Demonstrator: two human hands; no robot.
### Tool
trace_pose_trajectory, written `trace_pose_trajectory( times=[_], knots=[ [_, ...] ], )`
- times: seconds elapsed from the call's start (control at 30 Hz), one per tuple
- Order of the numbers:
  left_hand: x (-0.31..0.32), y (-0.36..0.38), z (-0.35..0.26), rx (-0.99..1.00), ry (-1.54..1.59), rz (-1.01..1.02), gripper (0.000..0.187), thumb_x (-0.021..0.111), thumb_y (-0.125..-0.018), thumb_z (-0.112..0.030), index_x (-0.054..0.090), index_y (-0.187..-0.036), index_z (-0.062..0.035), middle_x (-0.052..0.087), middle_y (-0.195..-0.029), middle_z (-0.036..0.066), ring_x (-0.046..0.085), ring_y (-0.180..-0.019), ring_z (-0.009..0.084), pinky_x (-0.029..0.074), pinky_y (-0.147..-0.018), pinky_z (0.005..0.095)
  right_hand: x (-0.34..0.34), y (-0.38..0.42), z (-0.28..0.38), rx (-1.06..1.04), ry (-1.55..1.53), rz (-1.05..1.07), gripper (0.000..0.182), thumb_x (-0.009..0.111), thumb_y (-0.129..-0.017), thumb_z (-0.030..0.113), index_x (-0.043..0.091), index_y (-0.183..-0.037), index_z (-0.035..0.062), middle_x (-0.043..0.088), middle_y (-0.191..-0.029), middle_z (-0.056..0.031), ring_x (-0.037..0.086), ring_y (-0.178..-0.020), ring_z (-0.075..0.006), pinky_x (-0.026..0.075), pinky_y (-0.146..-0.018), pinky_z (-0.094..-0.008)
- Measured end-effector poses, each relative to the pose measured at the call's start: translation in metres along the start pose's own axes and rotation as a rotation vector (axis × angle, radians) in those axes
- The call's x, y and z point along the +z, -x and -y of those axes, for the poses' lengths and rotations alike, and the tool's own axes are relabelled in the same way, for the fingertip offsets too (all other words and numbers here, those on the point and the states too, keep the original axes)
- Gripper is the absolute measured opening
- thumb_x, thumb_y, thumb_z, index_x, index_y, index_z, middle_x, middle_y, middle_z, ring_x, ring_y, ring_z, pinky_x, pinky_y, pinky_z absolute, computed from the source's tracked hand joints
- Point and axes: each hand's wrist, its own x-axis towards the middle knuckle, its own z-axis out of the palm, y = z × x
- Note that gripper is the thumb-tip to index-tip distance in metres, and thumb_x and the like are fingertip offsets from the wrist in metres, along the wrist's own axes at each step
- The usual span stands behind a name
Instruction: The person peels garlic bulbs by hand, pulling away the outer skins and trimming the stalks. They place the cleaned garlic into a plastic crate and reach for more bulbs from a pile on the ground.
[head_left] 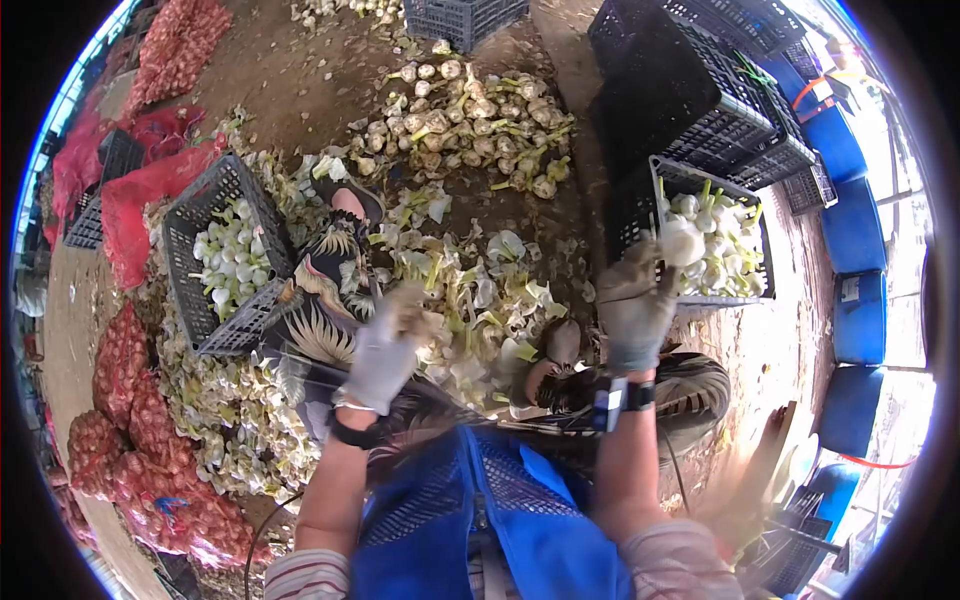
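My right hand (pixel 635 305), in a pale work glove, is closed on a white garlic bulb (pixel 682 243) at the near left rim of the right-hand black crate (pixel 715 299). Peeled garlic bulbs (pixel 722 240) with short green stems fill that crate. My left hand (pixel 384 352), also gloved, hovers over a heap of garlic skins and leaf scraps (pixel 480 300) between my feet. Motion smears its fingers, and I cannot make out whether anything is in them. Farther out lies a pile of untrimmed garlic (pixel 470 130) with soil on the bulbs.
Left of my leg a black crate (pixel 225 335) holds more cleaned bulbs. Red mesh sacks (pixel 165 490) line the left side. Stacked black crates (pixel 690 90) stand at the upper right, with blue bins (pixel 858 310) along the right edge. Another crate (pixel 465 25) is at the top.
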Motion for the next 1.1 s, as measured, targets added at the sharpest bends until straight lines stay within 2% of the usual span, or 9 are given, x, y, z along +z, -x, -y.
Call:
trace_pose_trajectory(
  times=[0.07,0.2,0.27,0.6,0.67,0.8,0.93,1.0,1.1],
  knots=[
    [-0.029,0.004,0.006,0.051,-0.128,-0.245,0.041,0.062,-0.096,-0.029,0.058,-0.128,-0.0046,0.063,-0.118,0.005,0.063,-0.094,0.0106,0.052,-0.085,0.0253,-0.008,0.005,0.034,-0.127,0.133,-0.082,0.037,0.056,-0.096,0.038,0.061,-0.116,0.0078,0.067,-0.106,-0.0079,0.058,-0.083,-0.0200,0.047,-0.080,-0.0370],
    [-0.088,0.022,-0.025,0.172,0.173,-0.717,0.037,0.059,-0.097,-0.027,0.059,-0.124,-0.0017,0.064,-0.113,0.008,0.064,-0.098,0.0175,0.053,-0.087,0.0321,-0.025,0.027,0.034,-0.156,0.190,-0.103,0.035,0.056,-0.097,0.039,0.064,-0.113,0.0085,0.067,-0.104,-0.0083,0.059,-0.085,-0.0222,0.048,-0.080,-0.0374],
    [-0.105,0.035,-0.034,0.276,0.307,-0.840,0.026,0.056,-0.098,-0.020,0.061,-0.119,-0.0046,0.066,-0.110,0.009,0.065,-0.095,0.0188,0.053,-0.085,0.0289,-0.038,0.030,0.021,-0.051,0.304,-0.136,0.035,0.056,-0.096,0.039,0.065,-0.112,0.0091,0.068,-0.103,-0.0093,0.060,-0.086,-0.0237,0.049,-0.081,-0.0380],
    [-0.094,0.034,0.049,0.022,0.073,-0.775,0.036,0.058,-0.095,-0.024,0.061,-0.122,-0.0009,0.066,-0.109,0.008,0.060,-0.094,0.0177,0.048,-0.083,0.0305,-0.055,0.052,0.025,-0.126,0.398,-0.224,0.029,0.052,-0.100,0.032,0.063,-0.112,0.0083,0.068,-0.101,-0.0091,0.063,-0.087,-0.0242,0.051,-0.084,-0.0378],
    [-0.082,0.033,0.039,-0.012,0.305,-0.632,0.034,0.058,-0.097,-0.023,0.060,-0.123,-0.0017,0.066,-0.110,0.009,0.063,-0.090,0.0163,0.050,-0.081,0.0289,-0.052,0.057,0.025,-0.109,0.369,-0.241,0.030,0.053,-0.099,0.032,0.064,-0.111,0.0074,0.068,-0.103,-0.0145,0.063,-0.088,-0.0272,0.051,-0.079,-0.0391],
    [-0.078,0.026,-0.014,0.099,0.399,-0.605,0.032,0.057,-0.098,-0.021,0.059,-0.123,-0.0021,0.066,-0.109,0.008,0.065,-0.087,0.0158,0.052,-0.080,0.0277,-0.045,0.063,0.025,-0.251,0.495,-0.247,0.030,0.053,-0.099,0.032,0.063,-0.113,0.0076,0.067,-0.099,-0.0124,0.063,-0.085,-0.0267,0.052,-0.076,-0.0392],
    [-0.107,0.025,-0.075,0.351,0.384,-0.538,0.033,0.057,-0.098,-0.022,0.058,-0.123,-0.0015,0.066,-0.109,0.010,0.066,-0.089,0.0172,0.053,-0.083,0.0298,-0.048,0.058,0.038,-0.199,0.529,-0.236,0.025,0.053,-0.099,0.031,0.064,-0.107,0.0093,0.066,-0.092,-0.0087,0.063,-0.083,-0.0255,0.052,-0.074,-0.0396],
    [-0.124,0.026,-0.103,0.369,0.315,-0.567,0.033,0.056,-0.099,-0.023,0.058,-0.124,-0.0018,0.065,-0.111,0.011,0.066,-0.090,0.0165,0.054,-0.084,0.0300,-0.047,0.055,0.036,-0.150,0.425,-0.137,0.023,0.052,-0.099,0.030,0.063,-0.099,0.0100,0.065,-0.090,-0.0074,0.062,-0.082,-0.0244,0.052,-0.071,-0.0394],
    [-0.157,0.031,-0.129,0.399,-0.040,-0.476,0.037,0.051,-0.100,-0.022,0.056,-0.130,-0.0009,0.064,-0.111,0.009,0.065,-0.090,0.0140,0.053,-0.085,0.0289,-0.033,0.046,0.027,-0.150,0.478,-0.253,0.022,0.053,-0.099,0.030,0.060,-0.092,0.0105,0.064,-0.088,-0.0067,0.061,-0.080,-0.0229,0.051,-0.071,-0.0376]
  ],
)
